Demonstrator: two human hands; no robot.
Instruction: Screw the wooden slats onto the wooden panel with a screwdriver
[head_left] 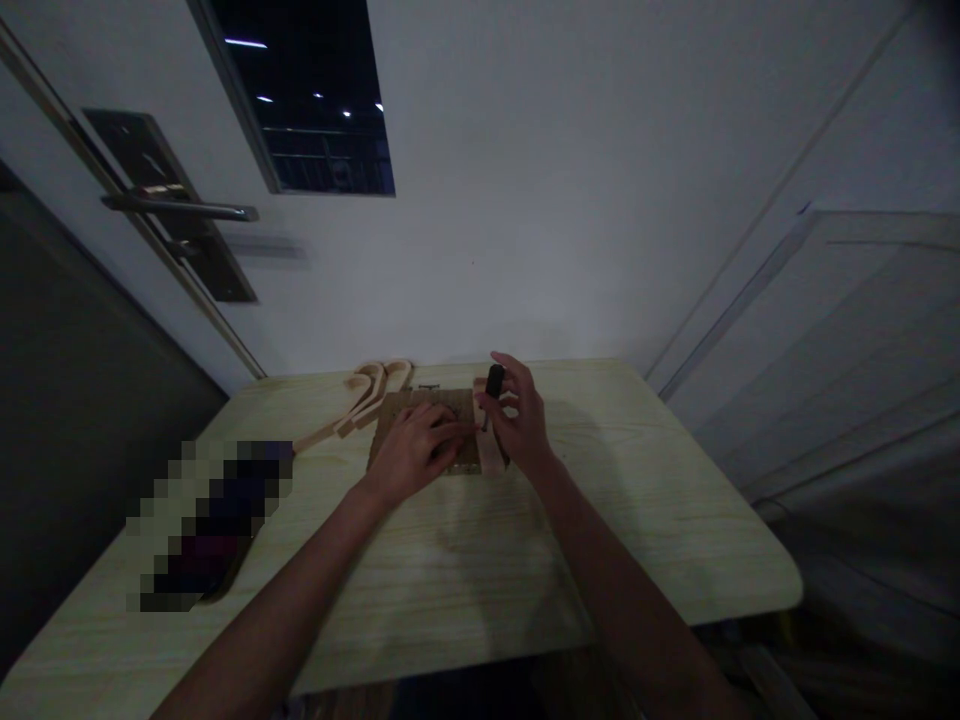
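A screwdriver (495, 381) with a short black handle stands nearly upright in my right hand (525, 420), its handle between the thumb and fingers. Its tip points down at a pale wooden strip (491, 456), which lies along the right side of a brown corrugated cardboard piece (466, 402). My left hand (416, 445) rests on the cardboard, fingers stretched to the right. One fingertip reaches the strip close to the screwdriver tip; whether it touches a screw there is too small to tell. Part of the cardboard is hidden under my left hand.
Hook-ended wooden pieces (375, 390) lie at the back left of the light wood table (645, 560). A small dark item (429, 386) sits behind the cardboard. A pixelated dark object (225, 520) is at left. Behind the table stands a white door with a metal handle (187, 208).
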